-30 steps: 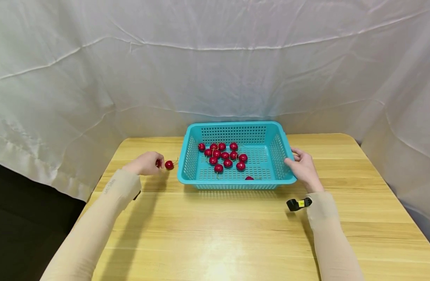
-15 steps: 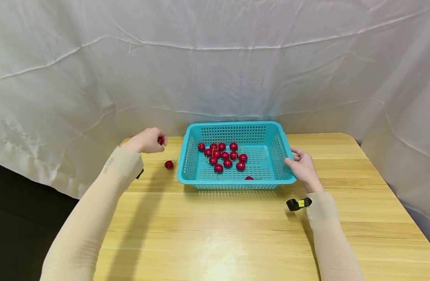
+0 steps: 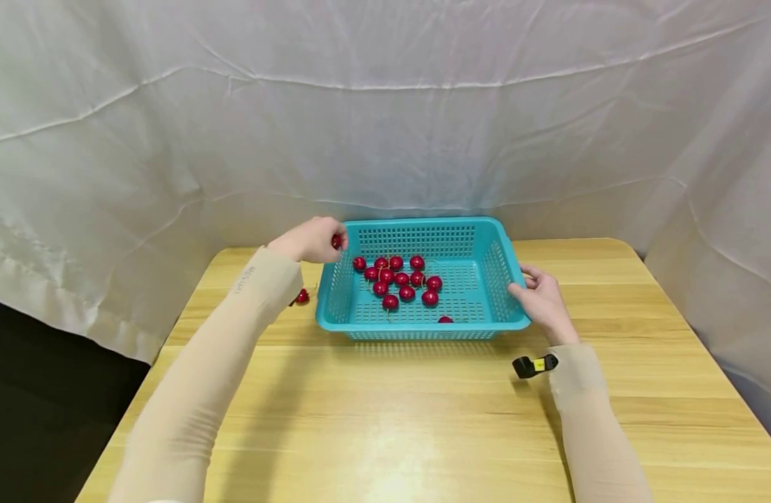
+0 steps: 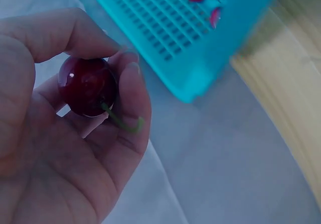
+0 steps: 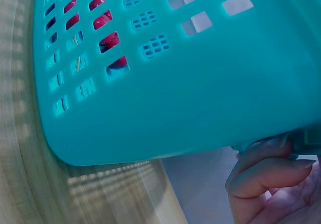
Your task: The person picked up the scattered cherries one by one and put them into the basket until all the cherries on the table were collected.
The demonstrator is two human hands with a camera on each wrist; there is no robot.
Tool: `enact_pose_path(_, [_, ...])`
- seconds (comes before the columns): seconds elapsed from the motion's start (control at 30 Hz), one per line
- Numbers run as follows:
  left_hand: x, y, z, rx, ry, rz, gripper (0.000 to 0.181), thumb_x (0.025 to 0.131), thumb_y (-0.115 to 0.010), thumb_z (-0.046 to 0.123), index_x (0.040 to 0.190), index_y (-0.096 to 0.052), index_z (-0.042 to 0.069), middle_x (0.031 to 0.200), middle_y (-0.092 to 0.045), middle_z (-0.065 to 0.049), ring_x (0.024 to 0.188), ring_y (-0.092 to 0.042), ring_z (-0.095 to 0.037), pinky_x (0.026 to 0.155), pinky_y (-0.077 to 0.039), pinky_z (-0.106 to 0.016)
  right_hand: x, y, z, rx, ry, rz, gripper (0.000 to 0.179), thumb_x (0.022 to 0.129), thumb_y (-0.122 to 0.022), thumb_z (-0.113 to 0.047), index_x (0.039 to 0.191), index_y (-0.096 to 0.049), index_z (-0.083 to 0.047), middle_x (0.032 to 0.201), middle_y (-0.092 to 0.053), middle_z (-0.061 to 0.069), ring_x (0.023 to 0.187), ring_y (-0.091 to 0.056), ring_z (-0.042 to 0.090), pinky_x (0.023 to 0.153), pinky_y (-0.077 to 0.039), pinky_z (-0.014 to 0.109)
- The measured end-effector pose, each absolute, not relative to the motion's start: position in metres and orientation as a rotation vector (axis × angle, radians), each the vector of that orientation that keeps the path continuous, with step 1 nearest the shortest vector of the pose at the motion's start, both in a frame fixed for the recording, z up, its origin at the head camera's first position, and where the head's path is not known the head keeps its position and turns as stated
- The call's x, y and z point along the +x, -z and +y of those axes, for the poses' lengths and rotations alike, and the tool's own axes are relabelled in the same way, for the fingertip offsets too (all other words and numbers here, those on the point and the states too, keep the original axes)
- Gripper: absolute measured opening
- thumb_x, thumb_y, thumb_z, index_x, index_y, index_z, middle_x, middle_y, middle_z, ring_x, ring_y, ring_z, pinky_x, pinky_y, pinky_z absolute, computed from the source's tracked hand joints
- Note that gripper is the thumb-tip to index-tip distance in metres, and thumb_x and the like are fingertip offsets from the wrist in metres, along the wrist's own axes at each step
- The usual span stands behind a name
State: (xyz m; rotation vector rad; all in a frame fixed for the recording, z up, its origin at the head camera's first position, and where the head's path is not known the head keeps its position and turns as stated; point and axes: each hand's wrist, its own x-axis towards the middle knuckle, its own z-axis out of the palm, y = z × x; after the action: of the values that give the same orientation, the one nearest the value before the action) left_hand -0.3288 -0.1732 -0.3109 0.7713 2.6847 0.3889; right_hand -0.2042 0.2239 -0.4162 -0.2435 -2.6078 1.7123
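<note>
In the left wrist view a dark red cherry [image 4: 86, 86] with a green stem sits between the thumb and curled fingers of my left hand [image 4: 70, 133]. The head view places that left hand [image 3: 311, 239] over the back left corner of a turquoise plastic basket [image 3: 423, 326]. Inside the basket lie several red cherries [image 3: 407, 293], mostly left of its middle. My right hand [image 3: 544, 302] grips the basket's right rim, thumb on the inside; in the right wrist view its bent fingers [image 5: 266, 176] lie under the rim.
Left of the basket another cherry [image 3: 302, 296] rests on the wooden table [image 3: 385, 412], partly covered by the left wrist. A pale cloth [image 3: 385, 140] hangs behind the table. A small black device [image 3: 535, 366] is worn at the right wrist.
From the table left of the basket, my left hand has risen with its cherry and moved right to the basket's back left corner. The right hand has stayed at the rim.
</note>
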Motion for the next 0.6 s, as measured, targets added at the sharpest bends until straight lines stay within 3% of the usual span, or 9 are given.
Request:
enact_pose_path(0.3, [-0.323,0.312,-0.123,0.819,-0.353,2.634,0.011,0.088,-0.058,0.006,0.095,-0.063,0.012,0.088,-0.056,-0.004,0.068,-0.045,-0.016,0.068,-0.042,-0.032,-0.204,0.415,0.224,-0.237,-1.713,-2.602,0.06,0.098,-0.05,-0.01,0.154,-0.033,0.006,0.134,-0.058,0.036,0.097,-0.07,0.017,0.077,-0.061,0.028])
enact_pose_path(0.6, [-0.319,0.324,-0.089,0.802,-0.31,2.593,0.017,0.088,-0.056,0.004,0.102,-0.064,0.011,0.094,-0.059,-0.004,0.074,-0.049,-0.017,0.067,-0.043,-0.03,-0.204,0.418,0.223,-0.218,-1.731,-2.586,0.061,0.098,-0.051,-0.01,0.153,-0.033,0.007,0.134,-0.057,0.038,0.091,-0.068,0.007,0.076,-0.061,0.025])
